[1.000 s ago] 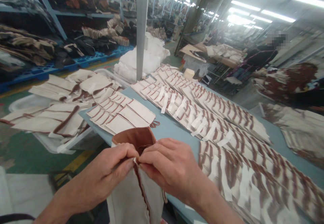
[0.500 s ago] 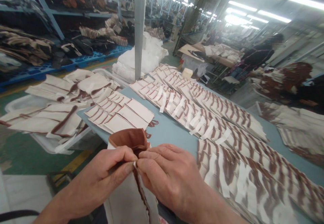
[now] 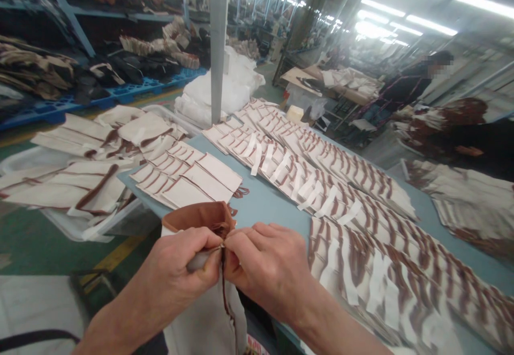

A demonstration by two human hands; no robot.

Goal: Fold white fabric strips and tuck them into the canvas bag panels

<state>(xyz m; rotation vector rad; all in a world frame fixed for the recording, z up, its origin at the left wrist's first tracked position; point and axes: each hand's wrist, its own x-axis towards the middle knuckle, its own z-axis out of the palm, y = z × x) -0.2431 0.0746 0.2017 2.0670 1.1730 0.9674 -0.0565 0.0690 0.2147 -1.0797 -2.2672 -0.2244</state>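
Note:
A cream piece with a brown lining (image 3: pixel 201 217) hangs upright at the bottom centre, its brown opening at the top and a dark seam running down its front. My left hand (image 3: pixel 182 266) pinches the seam edge just below the opening, from the left side. On the other side of the seam, my right hand (image 3: pixel 265 264) grips the same edge, with its fingers curled and close to the left fingertips. What lies between the fingertips is mostly hidden.
Overlapping rows of cream and brown pieces (image 3: pixel 361 210) cover much of the blue table (image 3: pixel 273 210). A smaller stack (image 3: pixel 188 175) lies at its left. Beyond are a filled plastic bin (image 3: pixel 76 226), a grey post (image 3: pixel 219 50) and a person (image 3: pixel 405 90) at the back right.
Both hands have shifted slightly on the seam, with the left thumb now bent lower. The brown opening has moved a little left, and the lower part of the piece has swung slightly.

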